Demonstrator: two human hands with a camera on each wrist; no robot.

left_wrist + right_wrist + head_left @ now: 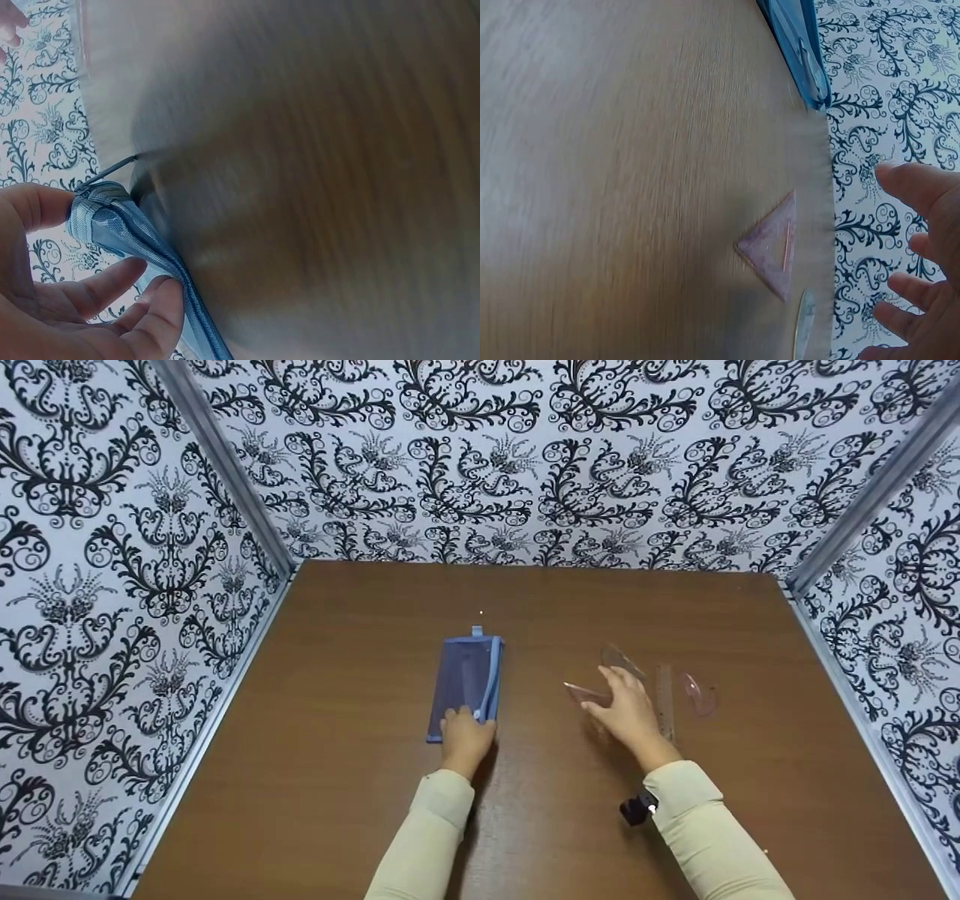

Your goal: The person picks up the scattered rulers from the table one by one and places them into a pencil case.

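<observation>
A blue zippered mesh pencil case (pixel 459 675) lies on the table. My left hand (pixel 466 741) grips its near end; the left wrist view shows the thumb and fingers at the case's edge (pixel 112 217). My right hand (pixel 630 716) hovers, fingers spread, over a pink set square (pixel 766 251) and holds nothing. Just beyond its fingertips lies a clear piece (pixel 622 658), its exact shape partly hidden. A clear ruler (pixel 664 697) lies right of that hand, partly behind the wrist. Farther right is a pink protractor (pixel 699 695).
The brown wooden table (pixel 337 675) has patterned walls (pixel 480 457) at its back and sides, with metal rails (pixel 225 465) at the corners. A small black device (pixel 639 808) sits at my right cuff.
</observation>
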